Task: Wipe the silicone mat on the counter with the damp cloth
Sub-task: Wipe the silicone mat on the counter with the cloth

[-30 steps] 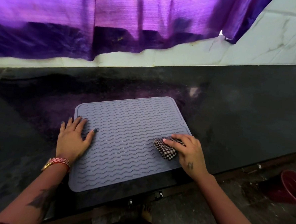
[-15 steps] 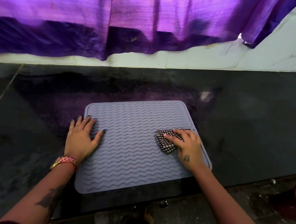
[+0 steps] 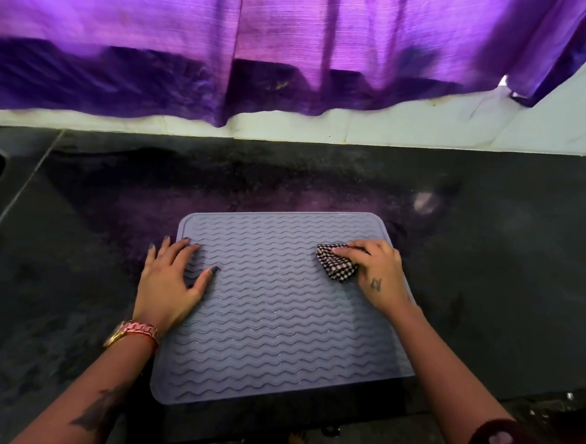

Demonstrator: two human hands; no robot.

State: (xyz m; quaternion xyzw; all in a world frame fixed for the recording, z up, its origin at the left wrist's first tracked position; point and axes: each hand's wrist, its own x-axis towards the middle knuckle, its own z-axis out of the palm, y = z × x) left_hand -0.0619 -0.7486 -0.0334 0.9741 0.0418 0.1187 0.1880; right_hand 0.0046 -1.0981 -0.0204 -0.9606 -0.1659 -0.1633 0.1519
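The silicone mat (image 3: 279,310) lies flat on the dark bench (image 3: 486,285), its near edge seemingly overhanging; the left hand (image 3: 171,279) presses flat, fingers relaxed, on its left edge. The right hand (image 3: 377,271) grips the checked cloth (image 3: 335,265) near the far right corner; a hard stroke could slide the mat off, or bunch the small cloth so ridges get missed.

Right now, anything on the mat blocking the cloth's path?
Only the left hand, resting flat on the mat's left edge. The right hand holds the cloth near the far right corner; the ridged surface between shows nothing else.

Dark speckled stone tabletop (image 3: 487,268) with a purple sheen near the back, grey rectangular silicone mat with wavy ridges (image 3: 278,324) lying flat on it, mat's near edge at the tabletop's front edge
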